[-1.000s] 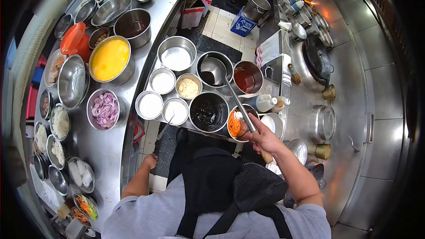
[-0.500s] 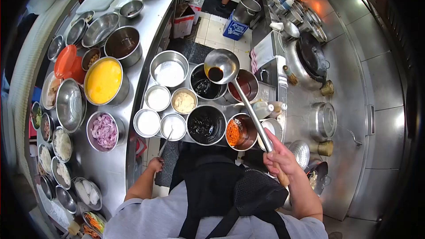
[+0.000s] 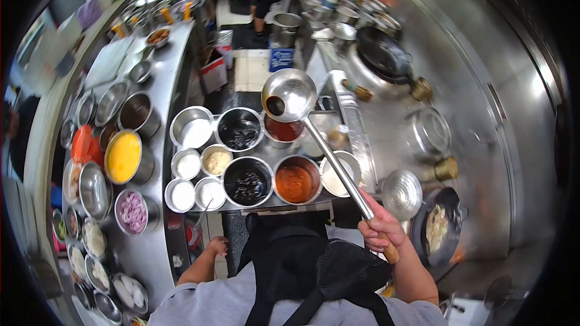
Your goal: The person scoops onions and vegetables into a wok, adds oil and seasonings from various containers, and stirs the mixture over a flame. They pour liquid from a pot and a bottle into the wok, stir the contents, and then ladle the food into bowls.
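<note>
My right hand (image 3: pixel 382 228) is wrapped round the wooden-ended handle of a long steel ladle (image 3: pixel 339 172). Its bowl, with a little dark liquid in it, hangs over the far edge of a pot of red-brown sauce (image 3: pixel 284 131). Low by my left side, my left hand (image 3: pixel 218 246) has loosely bent fingers and nothing visible in them. Nearest to it is a thin spoon (image 3: pixel 209 205), resting in a small bowl of white powder (image 3: pixel 216 194). Close by stand a pot of dark liquid (image 3: pixel 248 182) and a pot of orange-red sauce (image 3: pixel 295 182).
On the right, a wok (image 3: pixel 436 223) holds pale food beside a flame, with a perforated skimmer (image 3: pixel 402 194) near it. A steel counter (image 3: pixel 166 78) on the left carries a yellow-liquid pot (image 3: pixel 124 156) and sliced onions (image 3: pixel 132 211). Another person (image 3: pixel 260 0) stands in the aisle.
My left hand has come off the spoon, which stays in the powder bowl. My right hand still holds the ladle. The view has turned right, bringing the wok further into sight.
</note>
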Demonstrator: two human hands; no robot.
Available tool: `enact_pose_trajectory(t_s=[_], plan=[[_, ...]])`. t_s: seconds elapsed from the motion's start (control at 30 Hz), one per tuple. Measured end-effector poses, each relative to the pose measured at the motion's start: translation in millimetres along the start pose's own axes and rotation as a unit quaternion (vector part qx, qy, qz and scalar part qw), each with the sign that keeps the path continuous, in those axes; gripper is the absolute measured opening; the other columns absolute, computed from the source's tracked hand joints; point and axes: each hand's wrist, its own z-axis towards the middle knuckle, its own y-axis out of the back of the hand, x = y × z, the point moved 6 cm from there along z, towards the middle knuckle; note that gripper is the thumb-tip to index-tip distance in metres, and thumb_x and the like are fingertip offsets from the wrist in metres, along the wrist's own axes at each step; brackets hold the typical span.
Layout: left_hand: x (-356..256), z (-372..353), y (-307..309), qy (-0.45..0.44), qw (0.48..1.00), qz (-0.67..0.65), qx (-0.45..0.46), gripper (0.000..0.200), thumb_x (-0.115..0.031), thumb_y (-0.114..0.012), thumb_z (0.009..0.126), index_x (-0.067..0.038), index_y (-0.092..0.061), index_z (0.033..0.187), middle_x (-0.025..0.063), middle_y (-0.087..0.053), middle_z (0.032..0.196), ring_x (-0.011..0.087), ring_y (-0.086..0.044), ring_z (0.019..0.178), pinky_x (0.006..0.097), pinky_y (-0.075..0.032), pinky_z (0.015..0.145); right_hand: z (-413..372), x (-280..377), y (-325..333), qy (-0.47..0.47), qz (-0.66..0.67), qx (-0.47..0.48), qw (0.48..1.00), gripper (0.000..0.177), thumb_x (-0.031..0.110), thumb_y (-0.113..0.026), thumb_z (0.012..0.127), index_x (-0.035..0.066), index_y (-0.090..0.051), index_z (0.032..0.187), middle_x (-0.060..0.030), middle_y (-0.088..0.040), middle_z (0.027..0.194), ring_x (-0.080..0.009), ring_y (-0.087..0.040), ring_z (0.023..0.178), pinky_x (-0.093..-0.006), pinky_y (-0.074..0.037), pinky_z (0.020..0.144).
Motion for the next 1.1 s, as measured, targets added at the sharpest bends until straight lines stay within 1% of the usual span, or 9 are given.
enact_pose_trajectory(t_s=[0.2, 0.4, 0.57, 0.67, 0.7, 0.77, 0.9, 0.97, 1.1], plan=[[-49.4, -2.0, -48.8, 0.049, 0.998, -0.012, 0.037, 0.048, 0.007, -0.051, 0.082, -0.010, -0.057, 0.126, 0.0179, -0.070, 0.092, 0.0234, -0.067, 0.062, 0.0357, -0.051, 0.045, -185.1, -47.3, 71.7, 0.194, 0.103, -0.026, 0.975, 0.087, 0.007, -0.056, 0.092, 0.027, 0.000, 0.156, -0.0071, -0.042, 0.067, -0.0083, -0.038, 0.038, -0.0237, -0.036, 0.034], [-164.5, -4.9, -154.1, -0.051, 0.984, 0.168, 0.007, 0.045, 0.007, -0.047, 0.082, -0.007, -0.058, 0.123, 0.0116, -0.068, 0.088, 0.0216, -0.066, 0.062, 0.0332, -0.050, 0.046, -372.6, -85.8, 142.8, 0.324, 0.041, -0.285, 0.901, 0.088, 0.002, -0.058, 0.086, 0.024, -0.010, 0.156, -0.0056, -0.043, 0.059, -0.0089, -0.038, 0.037, -0.0235, -0.030, 0.033], [-350.5, -24.9, -189.6, -0.353, 0.935, 0.016, -0.039, 0.014, 0.001, -0.048, 0.093, -0.002, -0.058, 0.103, 0.0055, -0.061, 0.079, 0.0127, -0.058, 0.060, 0.0289, -0.050, 0.052, -466.6, -106.8, 247.2, 0.134, -0.225, -0.617, 0.742, 0.084, -0.002, -0.052, 0.082, 0.017, -0.016, 0.156, -0.0031, -0.050, 0.061, -0.0127, -0.047, 0.045, -0.0283, -0.039, 0.044], [-442.4, -28.6, -136.6, -0.549, 0.777, 0.156, -0.266, 0.024, 0.006, -0.051, 0.086, 0.001, -0.056, 0.109, 0.0090, -0.060, 0.085, 0.0156, -0.058, 0.073, 0.0273, -0.050, 0.064, -488.7, -125.6, 305.6, 0.173, -0.172, -0.684, 0.688, 0.084, -0.002, -0.051, 0.083, 0.017, -0.013, 0.156, -0.0038, -0.050, 0.062, -0.0132, -0.048, 0.047, -0.0297, -0.041, 0.045], [-457.1, -23.9, -116.3, -0.529, 0.795, 0.103, -0.277, 0.031, 0.005, -0.054, 0.083, 0.002, -0.055, 0.114, 0.0096, -0.060, 0.087, 0.0170, -0.058, 0.076, 0.0283, -0.049, 0.068, -485.5, -138.0, 332.2, 0.172, -0.169, -0.683, 0.689, 0.084, -0.002, -0.051, 0.083, 0.017, -0.013, 0.156, -0.0038, -0.050, 0.062, -0.0132, -0.048, 0.047, -0.0297, -0.041, 0.045], [-482.8, -53.8, -113.9, -0.484, 0.803, 0.100, -0.333, 0.049, -0.003, -0.060, 0.081, 0.003, -0.048, 0.128, 0.0108, -0.060, 0.094, 0.0196, -0.057, 0.077, 0.0324, -0.049, 0.076, -489.2, -163.0, 365.6, 0.073, -0.307, -0.785, 0.534, 0.085, -0.002, -0.050, 0.084, 0.019, -0.011, 0.156, -0.0061, -0.052, 0.067, -0.0136, -0.050, 0.049, -0.0302, -0.042, 0.045], [-505.0, -35.5, -103.3, -0.406, 0.771, 0.264, -0.414, 0.074, -0.024, -0.077, 0.077, 0.003, -0.041, 0.136, 0.0228, -0.057, 0.123, 0.0354, -0.057, 0.112, 0.0407, -0.043, 0.099, -456.4, -163.8, 311.7, 0.154, -0.108, -0.730, 0.657, 0.084, 0.003, -0.052, 0.087, 0.025, -0.009, 0.156, -0.0085, -0.058, 0.075, -0.0159, -0.053, 0.051, -0.0325, -0.048, 0.050], [-506.9, -19.2, -110.9, -0.428, 0.754, 0.262, -0.424, 0.088, -0.026, -0.085, 0.071, 0.004, -0.038, 0.138, 0.0253, -0.052, 0.132, 0.0388, -0.050, 0.122, 0.0429, -0.039, 0.104, -430.1, -163.6, 295.6, 0.289, 0.126, -0.566, 0.762, 0.080, -0.004, -0.047, 0.088, 0.027, -0.015, 0.155, -0.0055, -0.049, 0.073, -0.0123, -0.045, 0.048, -0.0262, -0.040, 0.044], [-510.1, 2.2, -128.9, -0.473, 0.717, 0.247, -0.450, 0.092, -0.023, -0.087, 0.067, 0.004, -0.036, 0.139, 0.0250, -0.051, 0.134, 0.0396, -0.050, 0.123, 0.0443, -0.039, 0.104, -428.8, -137.5, 315.2, 0.306, 0.172, -0.488, 0.800, 0.078, -0.003, -0.045, 0.090, 0.030, -0.017, 0.154, -0.0039, -0.047, 0.070, -0.0106, -0.043, 0.047, -0.0252, -0.039, 0.044]])
